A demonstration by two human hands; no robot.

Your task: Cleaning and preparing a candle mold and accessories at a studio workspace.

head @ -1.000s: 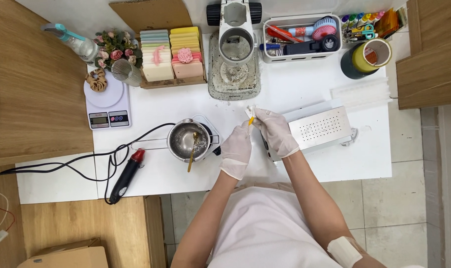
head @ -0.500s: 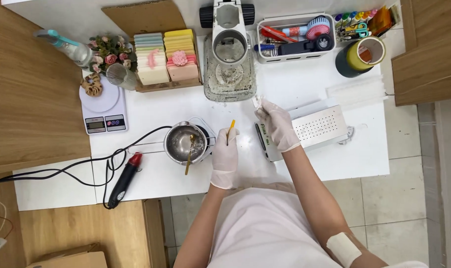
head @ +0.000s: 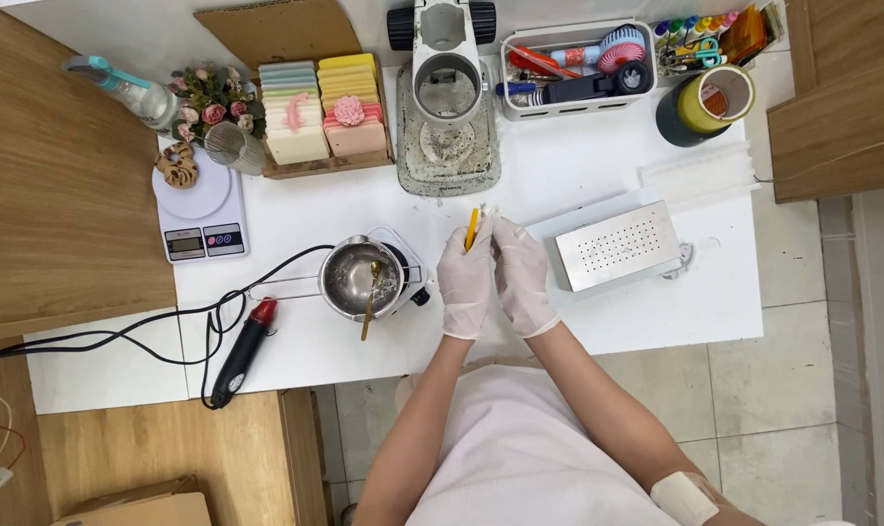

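Both my hands wear white gloves and meet over the middle of the white table (head: 656,312). My left hand (head: 466,278) grips a thin yellow stick (head: 472,227) that points away from me. My right hand (head: 521,273) presses against the left one, its fingertips pinching a small pale piece (head: 488,214) right beside the stick's tip. Left of my hands a small metal pot (head: 349,278) with a spoon (head: 369,302) in it sits on a little heater.
A perforated metal box (head: 615,245) lies right of my hands. A microscope-like stand (head: 449,107), a tray of coloured bars (head: 320,112), a white bin of tools (head: 578,68) and a tape roll (head: 715,102) line the far edge. A scale (head: 201,209) and a black-red tool (head: 243,349) lie left.
My hands were together, drew apart half a second ago with the right one at the metal box, and have come back together around the yellow stick.
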